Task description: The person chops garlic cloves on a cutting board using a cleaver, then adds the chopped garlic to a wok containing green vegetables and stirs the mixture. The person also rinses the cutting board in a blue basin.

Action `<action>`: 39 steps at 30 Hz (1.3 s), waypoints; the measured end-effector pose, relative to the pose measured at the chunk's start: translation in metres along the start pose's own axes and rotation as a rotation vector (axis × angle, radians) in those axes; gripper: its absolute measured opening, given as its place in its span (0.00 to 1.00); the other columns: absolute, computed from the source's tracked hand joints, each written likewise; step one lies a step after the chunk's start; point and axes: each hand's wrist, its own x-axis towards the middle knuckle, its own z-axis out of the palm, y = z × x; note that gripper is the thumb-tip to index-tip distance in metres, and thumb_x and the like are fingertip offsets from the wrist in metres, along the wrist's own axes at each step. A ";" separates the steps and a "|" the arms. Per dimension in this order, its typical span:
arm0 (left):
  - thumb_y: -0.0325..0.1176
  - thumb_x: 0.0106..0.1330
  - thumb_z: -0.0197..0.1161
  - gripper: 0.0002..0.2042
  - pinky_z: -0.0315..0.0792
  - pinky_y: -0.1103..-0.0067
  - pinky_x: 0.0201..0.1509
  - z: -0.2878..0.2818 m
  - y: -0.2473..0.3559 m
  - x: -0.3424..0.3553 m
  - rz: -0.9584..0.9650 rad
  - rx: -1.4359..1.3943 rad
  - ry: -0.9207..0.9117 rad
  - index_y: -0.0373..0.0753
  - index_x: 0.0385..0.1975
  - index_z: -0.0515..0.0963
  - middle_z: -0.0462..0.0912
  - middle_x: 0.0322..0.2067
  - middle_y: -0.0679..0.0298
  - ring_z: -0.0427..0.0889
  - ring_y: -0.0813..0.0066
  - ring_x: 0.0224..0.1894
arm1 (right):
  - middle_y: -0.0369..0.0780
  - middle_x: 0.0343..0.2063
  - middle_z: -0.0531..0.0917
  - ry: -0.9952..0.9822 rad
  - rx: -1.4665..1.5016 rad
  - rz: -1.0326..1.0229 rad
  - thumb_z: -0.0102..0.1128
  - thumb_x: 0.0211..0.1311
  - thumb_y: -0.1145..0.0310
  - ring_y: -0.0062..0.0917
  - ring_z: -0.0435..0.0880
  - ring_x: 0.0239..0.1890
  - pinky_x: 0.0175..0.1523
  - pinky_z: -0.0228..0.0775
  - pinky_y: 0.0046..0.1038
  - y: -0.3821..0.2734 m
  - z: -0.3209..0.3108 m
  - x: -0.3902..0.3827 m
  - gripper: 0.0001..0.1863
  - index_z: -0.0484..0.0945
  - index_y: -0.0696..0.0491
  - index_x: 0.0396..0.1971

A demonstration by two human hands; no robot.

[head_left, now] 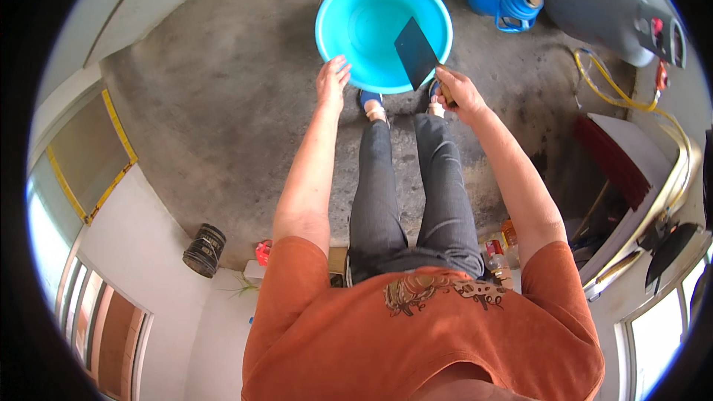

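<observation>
A wide turquoise plastic basin rests on the concrete floor just beyond my feet. My right hand grips the wooden handle of a cleaver, whose broad dark blade is held tilted over the right part of the basin. My left hand is at the basin's lower-left rim, fingers slightly bent and apart, holding nothing; I cannot tell whether it touches the rim.
A blue thermos lies or stands right of the basin, beside a grey gas cylinder with a yellow hose. A dark red board leans at the right wall. A black bucket is at lower left, near bottles behind me.
</observation>
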 end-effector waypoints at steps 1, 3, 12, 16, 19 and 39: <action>0.42 0.66 0.56 0.21 0.67 0.69 0.60 0.014 -0.010 0.020 -0.032 0.007 0.026 0.36 0.55 0.71 0.74 0.55 0.56 0.75 0.62 0.57 | 0.37 0.22 0.75 0.008 0.026 0.037 0.56 0.64 0.53 0.18 0.72 0.18 0.20 0.65 0.20 -0.001 0.000 0.034 0.17 0.72 0.54 0.34; 0.41 0.64 0.58 0.22 0.66 0.71 0.59 0.035 -0.040 0.065 -0.073 0.010 0.042 0.38 0.55 0.72 0.74 0.56 0.57 0.73 0.64 0.58 | 0.37 0.22 0.75 0.016 0.061 0.101 0.57 0.64 0.54 0.18 0.73 0.18 0.21 0.66 0.20 0.002 -0.001 0.092 0.17 0.72 0.54 0.33; 0.41 0.67 0.54 0.13 0.72 0.68 0.51 0.029 -0.177 0.319 0.714 0.905 0.228 0.39 0.39 0.81 0.82 0.43 0.55 0.78 0.55 0.46 | 0.41 0.25 0.75 -0.010 0.045 0.171 0.53 0.65 0.57 0.22 0.74 0.21 0.26 0.70 0.24 -0.015 -0.006 0.194 0.16 0.70 0.57 0.34; 0.42 0.69 0.51 0.15 0.71 0.63 0.50 0.051 -0.181 0.345 0.641 0.882 0.661 0.39 0.38 0.81 0.82 0.43 0.56 0.78 0.56 0.44 | 0.42 0.31 0.74 0.039 -0.022 0.142 0.51 0.66 0.58 0.24 0.74 0.24 0.27 0.70 0.28 -0.018 0.006 0.207 0.17 0.68 0.59 0.40; 0.51 0.71 0.44 0.23 0.69 0.61 0.51 0.077 -0.188 0.304 -0.152 0.134 -0.018 0.40 0.40 0.81 0.82 0.43 0.59 0.78 0.61 0.44 | 0.41 0.30 0.74 0.062 -0.045 0.154 0.51 0.66 0.58 0.24 0.74 0.25 0.27 0.70 0.28 -0.009 0.011 0.224 0.17 0.68 0.58 0.42; 0.41 0.68 0.53 0.12 0.76 0.64 0.44 0.018 -0.180 0.373 0.714 0.807 0.359 0.42 0.35 0.81 0.84 0.35 0.54 0.82 0.56 0.38 | 0.41 0.32 0.79 0.050 -2.121 -0.454 0.70 0.41 0.66 0.24 0.83 0.32 0.29 0.75 0.22 0.029 0.058 0.220 0.26 0.74 0.59 0.43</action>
